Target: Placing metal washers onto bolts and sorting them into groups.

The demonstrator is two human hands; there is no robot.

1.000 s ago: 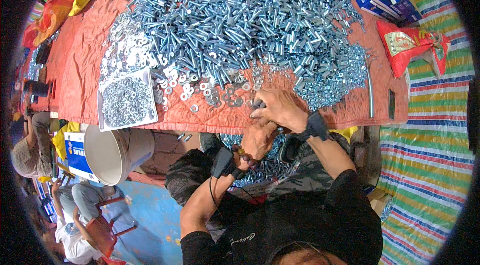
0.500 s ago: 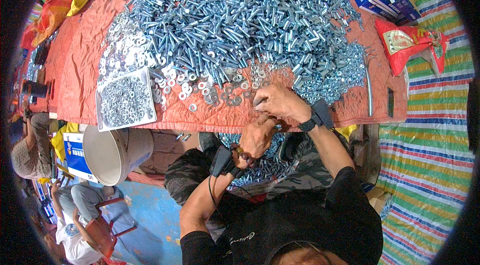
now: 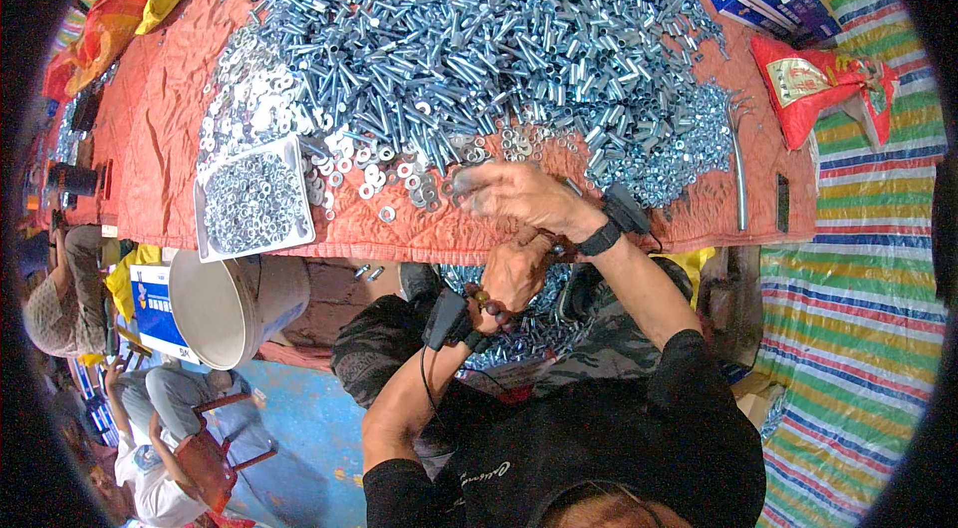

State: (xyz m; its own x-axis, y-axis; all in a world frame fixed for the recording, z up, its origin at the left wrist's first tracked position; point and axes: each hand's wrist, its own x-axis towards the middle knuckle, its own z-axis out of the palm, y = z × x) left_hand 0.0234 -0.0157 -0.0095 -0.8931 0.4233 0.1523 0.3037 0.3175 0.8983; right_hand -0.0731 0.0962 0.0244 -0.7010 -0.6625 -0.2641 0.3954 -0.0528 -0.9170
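My right hand point(image 3: 524, 199) reaches left over the red cloth, its fingers stretched out and blurred, with the tips at the loose flat washers point(image 3: 424, 191). My left hand point(image 3: 513, 274) is closed at the cloth's front edge, just below the right hand. What its fingers hold is hidden; a small dark metal end shows beside them. Beyond both hands spreads a large heap of metal bolts and sleeves point(image 3: 479, 39). Small nuts point(image 3: 654, 164) lie at its right side, and more washers point(image 3: 239, 94) at its left.
A white tray of small rings point(image 3: 203, 219) stands at the cloth's left front edge, above a pale bucket point(image 3: 264, 298). A metal rod point(image 3: 739, 169) and a red bag point(image 3: 798, 89) lie right. More hardware point(image 3: 519, 343) sits below my hands. Other people point(image 3: 165, 468) are at lower left.
My right hand has moved left from beside the left hand's fingertips to the washers, and its bent fingers have straightened. The left hand stays nearly in place.
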